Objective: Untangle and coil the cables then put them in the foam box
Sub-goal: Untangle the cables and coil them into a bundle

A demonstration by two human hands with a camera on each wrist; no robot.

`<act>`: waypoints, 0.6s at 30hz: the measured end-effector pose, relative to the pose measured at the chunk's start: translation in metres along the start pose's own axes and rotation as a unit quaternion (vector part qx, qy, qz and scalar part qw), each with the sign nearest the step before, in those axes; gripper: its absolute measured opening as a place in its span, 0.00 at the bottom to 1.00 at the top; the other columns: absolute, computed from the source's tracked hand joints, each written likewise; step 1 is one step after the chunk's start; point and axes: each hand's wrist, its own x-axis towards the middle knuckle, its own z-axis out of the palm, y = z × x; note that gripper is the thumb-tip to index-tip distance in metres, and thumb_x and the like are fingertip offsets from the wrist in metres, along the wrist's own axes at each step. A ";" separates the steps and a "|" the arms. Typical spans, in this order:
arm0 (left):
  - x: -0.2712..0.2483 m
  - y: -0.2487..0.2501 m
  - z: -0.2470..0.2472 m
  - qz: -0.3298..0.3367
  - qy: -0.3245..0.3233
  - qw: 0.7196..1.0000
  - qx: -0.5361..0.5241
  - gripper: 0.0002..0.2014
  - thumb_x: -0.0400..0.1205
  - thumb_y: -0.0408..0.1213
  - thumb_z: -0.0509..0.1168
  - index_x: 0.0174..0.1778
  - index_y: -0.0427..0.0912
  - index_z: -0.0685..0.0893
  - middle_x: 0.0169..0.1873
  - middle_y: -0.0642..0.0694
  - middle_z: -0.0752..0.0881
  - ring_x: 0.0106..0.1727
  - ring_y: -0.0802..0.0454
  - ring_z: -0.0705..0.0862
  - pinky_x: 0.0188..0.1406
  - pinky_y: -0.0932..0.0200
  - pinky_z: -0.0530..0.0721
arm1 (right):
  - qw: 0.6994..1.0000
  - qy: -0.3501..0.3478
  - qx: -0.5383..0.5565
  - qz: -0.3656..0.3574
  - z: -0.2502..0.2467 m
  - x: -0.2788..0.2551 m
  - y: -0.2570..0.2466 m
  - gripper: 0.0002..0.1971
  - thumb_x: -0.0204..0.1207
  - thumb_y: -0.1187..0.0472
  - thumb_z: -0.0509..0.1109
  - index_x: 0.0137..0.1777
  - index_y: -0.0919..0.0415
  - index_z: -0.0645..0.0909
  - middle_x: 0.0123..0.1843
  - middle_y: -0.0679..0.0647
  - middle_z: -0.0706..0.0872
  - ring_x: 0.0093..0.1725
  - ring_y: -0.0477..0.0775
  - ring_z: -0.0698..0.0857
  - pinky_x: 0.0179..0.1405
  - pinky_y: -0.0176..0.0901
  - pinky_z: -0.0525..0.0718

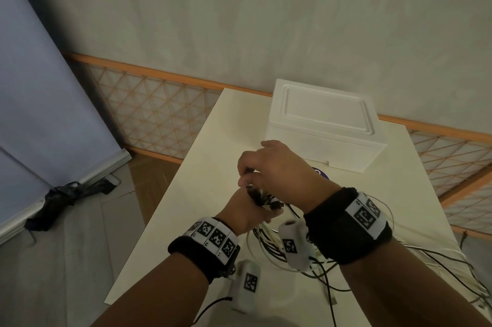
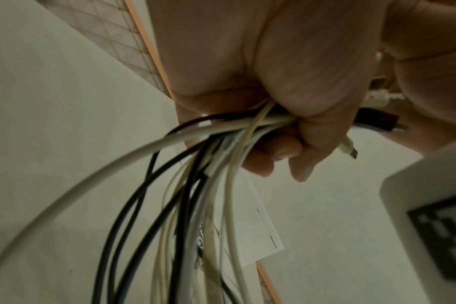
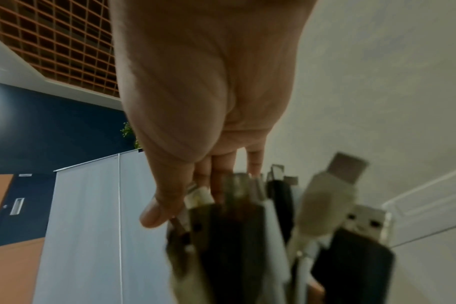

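The left hand (image 2: 260, 82) is clenched around a thick bunch of black and white cables (image 2: 195, 185). It holds them up over the bench (image 1: 186, 193). The cables hang down from the fist and spread out in loops on the bench near the person's arms.

The plug ends (image 3: 333, 205) of the cables stick up out of the top of the fist. The right hand (image 1: 277, 169) is just above them. Its thumb and fingers (image 3: 221, 170) are bent and pinch at the plug ends, but the pictures are blurry there, so which plug they hold cannot be told.

The white foam box (image 1: 322, 126) sits at the far end of the bench, past the hands. Its lid is on. No cables can be seen in it or on it.

Both wrists wear black bands with square black-and-white tags.
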 end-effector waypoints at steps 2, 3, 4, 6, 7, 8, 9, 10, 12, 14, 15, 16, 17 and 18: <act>-0.001 0.001 0.001 0.007 -0.005 1.000 0.010 0.11 0.76 0.36 0.74 0.30 0.50 0.80 0.28 0.52 0.85 0.26 0.65 0.83 0.31 0.70 0.81 | 0.999 -0.027 -0.008 0.027 -0.001 -0.001 0.001 0.08 0.78 0.49 0.68 0.47 0.53 0.78 0.39 0.45 0.88 0.39 0.43 0.82 0.80 0.47 0.53; -0.002 0.002 0.000 0.007 -0.004 1.000 0.001 0.12 0.76 0.34 0.74 0.31 0.48 0.79 0.28 0.52 0.84 0.24 0.66 0.83 0.30 0.70 0.81 | 0.999 -0.031 -0.010 0.038 -0.002 -0.001 0.001 0.08 0.78 0.50 0.68 0.47 0.53 0.78 0.39 0.45 0.88 0.41 0.43 0.83 0.80 0.46 0.51; -0.002 0.002 0.000 0.005 0.000 1.000 -0.017 0.11 0.75 0.33 0.74 0.32 0.47 0.79 0.28 0.52 0.84 0.23 0.66 0.83 0.29 0.71 0.81 | 0.998 -0.038 -0.011 0.049 -0.001 -0.002 0.001 0.07 0.78 0.50 0.68 0.47 0.53 0.77 0.39 0.45 0.88 0.42 0.44 0.83 0.79 0.46 0.50; -0.004 0.003 -0.001 0.007 0.008 0.996 -0.085 0.11 0.74 0.28 0.75 0.36 0.46 0.80 0.27 0.53 0.84 0.22 0.64 0.83 0.28 0.69 0.82 | 0.996 -0.058 0.000 0.063 -0.001 -0.002 0.001 0.06 0.78 0.52 0.68 0.47 0.53 0.78 0.39 0.44 0.87 0.40 0.45 0.82 0.79 0.46 0.52; -0.003 0.002 -0.002 0.015 0.014 0.993 -0.113 0.12 0.73 0.26 0.75 0.38 0.45 0.81 0.26 0.54 0.85 0.23 0.62 0.83 0.28 0.66 0.82 | 0.995 -0.066 0.010 0.071 0.000 -0.002 0.001 0.06 0.78 0.52 0.69 0.47 0.53 0.79 0.39 0.44 0.87 0.39 0.44 0.81 0.78 0.46 0.55; -0.003 0.000 -0.002 0.021 0.018 0.991 -0.128 0.11 0.73 0.26 0.75 0.38 0.45 0.81 0.25 0.55 0.85 0.24 0.60 0.83 0.29 0.64 0.83 | 0.994 -0.072 0.024 0.080 0.001 -0.002 0.002 0.07 0.77 0.51 0.69 0.46 0.53 0.81 0.39 0.44 0.87 0.40 0.44 0.81 0.75 0.45 0.58; -0.003 -0.001 -0.002 0.023 0.021 0.991 -0.134 0.11 0.74 0.27 0.75 0.38 0.46 0.82 0.24 0.56 0.85 0.24 0.58 0.83 0.30 0.63 0.83 | 0.992 -0.075 0.043 0.090 0.003 -0.003 0.002 0.08 0.77 0.49 0.70 0.46 0.54 0.83 0.41 0.44 0.87 0.41 0.44 0.82 0.73 0.43 0.60; -0.004 -0.002 -0.001 0.021 0.026 0.990 -0.135 0.09 0.75 0.28 0.75 0.38 0.46 0.83 0.23 0.57 0.85 0.25 0.57 0.83 0.29 0.63 0.83 | 0.990 -0.074 0.072 0.099 0.004 -0.004 0.003 0.11 0.77 0.47 0.69 0.46 0.54 0.84 0.42 0.44 0.88 0.43 0.44 0.84 0.72 0.42 0.62; -0.005 -0.001 -0.001 0.008 0.030 0.989 -0.142 0.06 0.76 0.32 0.74 0.37 0.45 0.84 0.24 0.54 0.86 0.26 0.56 0.83 0.30 0.64 0.81 | 0.975 -0.057 0.170 0.128 0.006 -0.007 0.007 0.18 0.79 0.42 0.63 0.51 0.53 0.88 0.49 0.46 0.90 0.50 0.45 0.85 0.70 0.44 0.72; -0.004 0.001 -0.003 -0.003 0.037 0.989 -0.146 0.07 0.78 0.31 0.71 0.35 0.42 0.84 0.25 0.47 0.85 0.25 0.57 0.82 0.29 0.65 0.79 | 0.952 -0.034 0.264 0.152 0.008 -0.012 0.006 0.25 0.79 0.37 0.56 0.56 0.52 0.87 0.54 0.47 0.89 0.55 0.44 0.85 0.63 0.43 0.79; -0.004 0.003 -0.005 -0.002 0.039 0.988 -0.149 0.09 0.79 0.27 0.69 0.33 0.41 0.82 0.25 0.45 0.83 0.24 0.59 0.82 0.28 0.65 0.78 | 0.951 -0.028 0.272 0.145 0.011 -0.014 0.004 0.27 0.79 0.37 0.54 0.56 0.54 0.87 0.55 0.48 0.89 0.56 0.45 0.84 0.62 0.44 0.80; -0.004 0.005 -0.007 0.001 0.041 0.989 -0.143 0.11 0.79 0.24 0.65 0.31 0.39 0.81 0.25 0.44 0.82 0.24 0.60 0.82 0.28 0.64 0.78 | 0.960 -0.025 0.250 0.125 0.013 -0.016 0.002 0.27 0.80 0.37 0.55 0.55 0.57 0.87 0.56 0.51 0.88 0.58 0.47 0.84 0.62 0.47 0.80; -0.004 0.006 -0.007 0.008 0.042 0.990 -0.135 0.13 0.80 0.24 0.62 0.31 0.40 0.80 0.26 0.44 0.82 0.25 0.60 0.82 0.30 0.62 0.80 | 0.972 -0.022 0.211 0.101 0.018 -0.017 0.000 0.27 0.81 0.38 0.56 0.55 0.60 0.86 0.59 0.53 0.88 0.61 0.48 0.83 0.64 0.49 0.79; -0.004 0.009 -0.007 0.018 0.048 0.990 -0.131 0.14 0.81 0.25 0.59 0.32 0.42 0.79 0.28 0.45 0.82 0.29 0.60 0.83 0.34 0.61 0.82 | 0.982 -0.015 0.172 0.079 0.023 -0.017 -0.002 0.27 0.80 0.39 0.56 0.55 0.60 0.86 0.63 0.53 0.86 0.65 0.47 0.81 0.68 0.50 0.76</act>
